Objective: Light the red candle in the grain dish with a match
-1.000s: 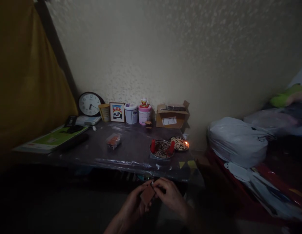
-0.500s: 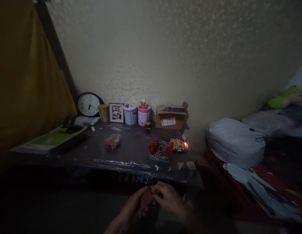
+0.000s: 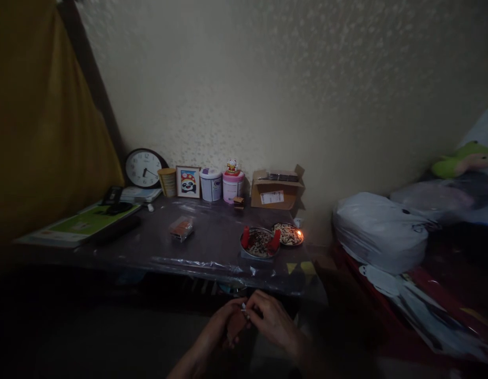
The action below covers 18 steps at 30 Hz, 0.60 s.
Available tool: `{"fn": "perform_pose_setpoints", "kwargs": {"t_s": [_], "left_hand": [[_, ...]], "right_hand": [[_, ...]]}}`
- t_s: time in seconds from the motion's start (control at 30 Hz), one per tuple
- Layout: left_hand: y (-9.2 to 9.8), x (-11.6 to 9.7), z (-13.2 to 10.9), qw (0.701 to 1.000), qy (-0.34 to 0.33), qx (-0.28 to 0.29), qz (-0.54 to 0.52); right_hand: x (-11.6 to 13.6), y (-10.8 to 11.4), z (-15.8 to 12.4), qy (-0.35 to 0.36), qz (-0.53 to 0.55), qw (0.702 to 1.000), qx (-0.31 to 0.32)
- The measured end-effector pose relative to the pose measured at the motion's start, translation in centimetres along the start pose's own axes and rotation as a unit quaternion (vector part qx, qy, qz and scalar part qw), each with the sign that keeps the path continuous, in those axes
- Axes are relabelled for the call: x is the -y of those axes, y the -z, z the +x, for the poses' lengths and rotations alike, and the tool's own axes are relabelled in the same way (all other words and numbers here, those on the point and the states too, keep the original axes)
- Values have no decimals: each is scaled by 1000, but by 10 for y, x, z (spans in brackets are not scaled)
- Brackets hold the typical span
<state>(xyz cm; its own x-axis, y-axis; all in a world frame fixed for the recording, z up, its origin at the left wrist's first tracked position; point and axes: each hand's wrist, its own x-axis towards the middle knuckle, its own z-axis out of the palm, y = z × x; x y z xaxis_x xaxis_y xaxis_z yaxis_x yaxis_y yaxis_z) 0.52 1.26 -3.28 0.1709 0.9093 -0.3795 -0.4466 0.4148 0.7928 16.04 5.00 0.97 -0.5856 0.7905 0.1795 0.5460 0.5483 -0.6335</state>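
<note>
Below the table's front edge, my left hand [image 3: 220, 325] is closed round a small flat reddish-brown box [image 3: 236, 322] that looks like a matchbox. My right hand [image 3: 272, 319] meets it at the upper right edge, thumb and forefinger pinched. Between these fingertips and the box show thin white bits [image 3: 244, 307], like matchsticks; dim light blurs their detail. On the table beyond, a round dish [image 3: 260, 250] of speckled grains holds two red candles, unlit. Behind it, a second dish [image 3: 286, 235] of similar stuff carries a small flame [image 3: 300, 233] at its right rim.
A plastic-wrapped orange pack [image 3: 182, 229] lies mid-table. Along the wall stand a clock [image 3: 143, 168], a panda picture [image 3: 188, 182], two canisters [image 3: 211, 185] and an open cardboard box [image 3: 276, 196]. White bags [image 3: 380, 229] are piled at the right.
The white bits at the top of the small box show more clearly now. My right fingers have shifted slightly upward; the left hand has turned a little. Things on the table stay put.
</note>
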Motion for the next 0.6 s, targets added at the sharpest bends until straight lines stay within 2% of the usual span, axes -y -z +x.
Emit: {"fn": "perform_pose_setpoints", "kwargs": {"t_s": [0.2,0.37,0.5,0.6], "left_hand": [[-7,-20,-12,996,-56,-29,-57],[-8,-24,-15,993,-66,-54,-80],[-6,-23,-14,989,-80,-87,-85],[-5,-23,-15,988,-101,-89,-71]], "right_hand": [[-3,3,6,-35,113,990,-72],[2,5,9,-8,129,985,-111],[9,2,6,37,108,988,-106],[12,0,3,57,85,991,-85]]}}
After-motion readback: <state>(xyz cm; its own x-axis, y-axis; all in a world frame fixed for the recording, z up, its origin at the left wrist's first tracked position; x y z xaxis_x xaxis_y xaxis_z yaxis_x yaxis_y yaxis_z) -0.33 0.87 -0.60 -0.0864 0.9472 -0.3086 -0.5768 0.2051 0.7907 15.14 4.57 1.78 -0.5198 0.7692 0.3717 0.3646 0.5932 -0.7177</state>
